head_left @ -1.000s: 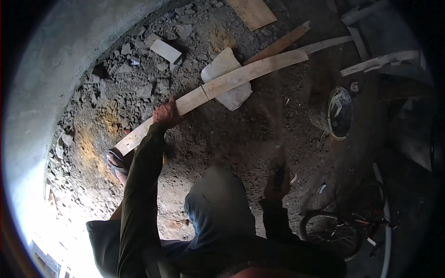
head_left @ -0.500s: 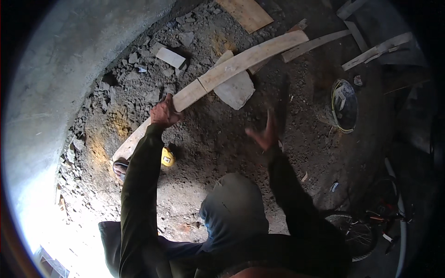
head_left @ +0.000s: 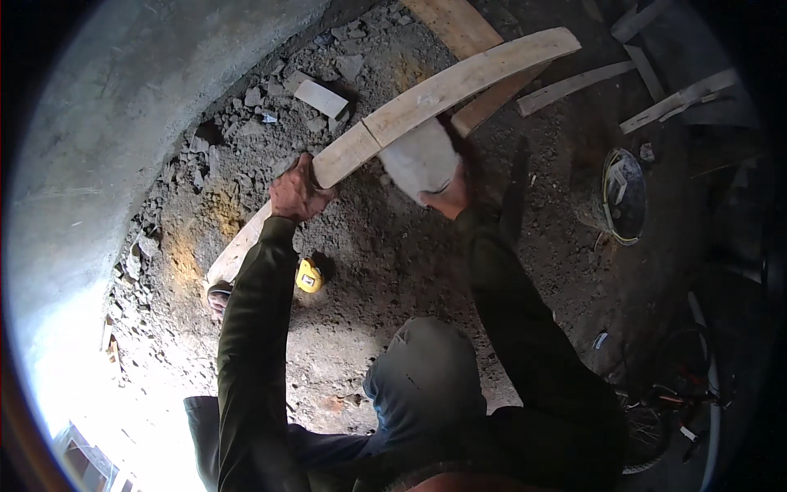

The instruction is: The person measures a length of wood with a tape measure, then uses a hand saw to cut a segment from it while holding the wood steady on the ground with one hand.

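My left hand (head_left: 300,192) is wrapped around a long wooden plank (head_left: 463,80), which runs slantwise from the lower left to the upper right. A dark line crosses the plank just beyond that hand. Under the plank's middle lies a flat pale stone slab (head_left: 420,156), partly covered by the wood. My right hand (head_left: 451,195) grips the slab's near right edge, its thumb on top and its other fingers mostly hidden. On the dirt near my left forearm lies a yellow tape measure (head_left: 309,276).
Rubble lines a curved concrete wall (head_left: 156,107) on the left, with a pale block (head_left: 321,97) on it. More boards (head_left: 574,86) lie at the upper right. To the right stands a bucket (head_left: 625,197); a bicycle (head_left: 656,410) is at the lower right.
My right hand has come in from the open air and taken hold of the stone slab's edge. The left hand keeps its grip on the plank. The whole view has shifted slightly.
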A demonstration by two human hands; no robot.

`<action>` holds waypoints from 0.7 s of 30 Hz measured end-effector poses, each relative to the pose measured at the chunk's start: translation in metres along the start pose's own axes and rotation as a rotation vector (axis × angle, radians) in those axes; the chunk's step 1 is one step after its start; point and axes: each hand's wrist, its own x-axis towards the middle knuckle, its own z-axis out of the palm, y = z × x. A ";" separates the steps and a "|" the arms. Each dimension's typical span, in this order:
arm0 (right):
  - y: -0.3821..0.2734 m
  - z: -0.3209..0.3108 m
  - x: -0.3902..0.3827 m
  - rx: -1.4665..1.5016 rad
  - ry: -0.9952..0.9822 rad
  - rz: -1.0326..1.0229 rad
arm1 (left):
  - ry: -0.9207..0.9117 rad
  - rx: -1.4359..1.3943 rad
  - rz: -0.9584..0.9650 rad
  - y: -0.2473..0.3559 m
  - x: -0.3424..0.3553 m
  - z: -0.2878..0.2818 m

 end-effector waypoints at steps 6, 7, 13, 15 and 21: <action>-0.076 0.106 -0.074 0.120 0.041 -0.050 | -0.037 0.008 -0.048 0.008 -0.003 0.000; -0.089 0.115 -0.078 -0.045 0.000 -0.063 | 0.008 0.021 0.010 0.004 -0.006 0.006; -0.109 0.150 -0.073 -0.062 -0.017 -0.116 | 0.072 0.068 0.111 -0.011 -0.014 0.031; -0.106 0.158 -0.082 0.036 0.021 -0.204 | 0.077 0.080 0.078 -0.032 -0.025 0.045; -0.090 0.114 -0.112 -0.134 -0.181 -0.077 | 0.080 0.031 0.023 -0.028 -0.035 0.053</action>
